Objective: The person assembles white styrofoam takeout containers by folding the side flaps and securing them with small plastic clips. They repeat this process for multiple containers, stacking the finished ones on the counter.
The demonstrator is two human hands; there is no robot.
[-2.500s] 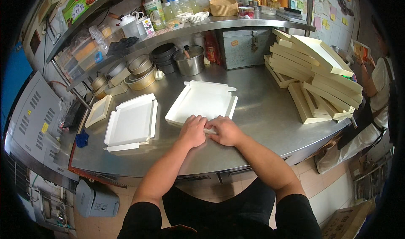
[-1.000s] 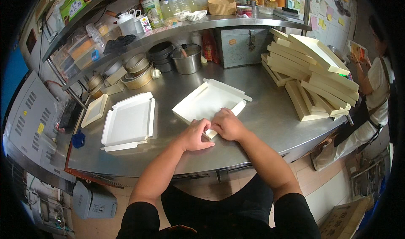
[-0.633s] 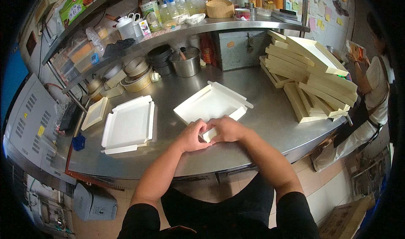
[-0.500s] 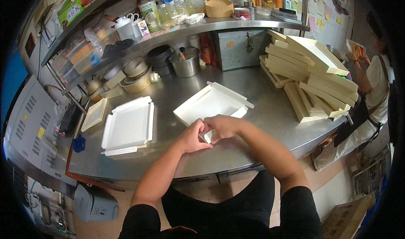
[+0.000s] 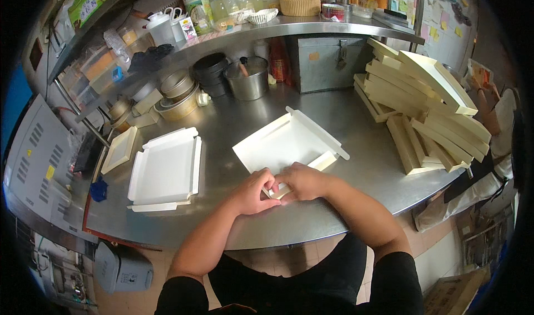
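A white cardboard box (image 5: 286, 142), partly folded, lies on the steel table in front of me with one corner toward me. At that near corner my left hand (image 5: 253, 192) is closed, thumb and fingers around the folded cardboard. My right hand (image 5: 303, 182) is closed on the same corner, its fingers bent over the edge. The hands almost touch, and they hide most of the corner fold. On the box's right side a long flap still sticks outward. Left of it lies another unfolded white box blank (image 5: 165, 169) with creased edges and flaps, touched by neither hand.
Folded cream boxes (image 5: 423, 98) form a leaning pile at the right. A shallow box (image 5: 119, 150) lies at the table's left edge. Behind stand a steel pot (image 5: 246, 81), round tins (image 5: 181, 98) and a grey metal chest (image 5: 322, 65) under a shelf. A co-worker (image 5: 498, 126) stands far right.
Both hands have stayed on the near corner and shifted slightly, with the right fingers pressing lower over the fold. The view has moved a little, and the co-worker has shifted.
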